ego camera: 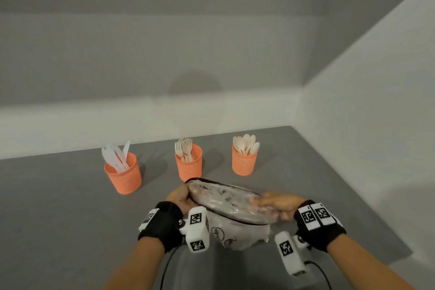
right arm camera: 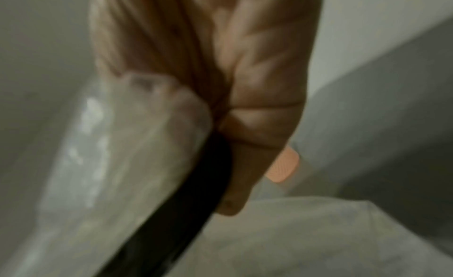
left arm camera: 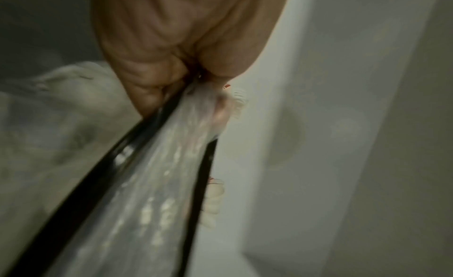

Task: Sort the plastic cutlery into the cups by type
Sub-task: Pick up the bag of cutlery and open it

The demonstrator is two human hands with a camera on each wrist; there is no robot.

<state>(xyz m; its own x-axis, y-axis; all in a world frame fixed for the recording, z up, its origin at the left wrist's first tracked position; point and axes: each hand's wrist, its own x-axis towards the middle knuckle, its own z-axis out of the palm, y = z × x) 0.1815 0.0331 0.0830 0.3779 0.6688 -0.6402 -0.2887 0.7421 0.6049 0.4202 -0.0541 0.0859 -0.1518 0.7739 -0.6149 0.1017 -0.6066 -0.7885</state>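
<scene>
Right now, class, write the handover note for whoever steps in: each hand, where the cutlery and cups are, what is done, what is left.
Left hand and right hand each grip one end of the clear pouch, held above the grey table.
Done: knives in the left orange cup, forks in the middle cup, spoons in the right cup.
No loose cutlery shows on the table. Whether the pouch holds more is unclear; check it.

Table: grey matte tabletop (ego camera: 58, 207) fills the lower part of the head view, its right edge running diagonally to the lower right.
Back wall: pale grey wall (ego camera: 164, 42) across the upper frame, with a lighter band low down and a soft round shadow at centre.
Side wall: lighter wall (ego camera: 376, 113) at right, meeting the back wall in a corner.
Light: even, dim, indoor.
</scene>
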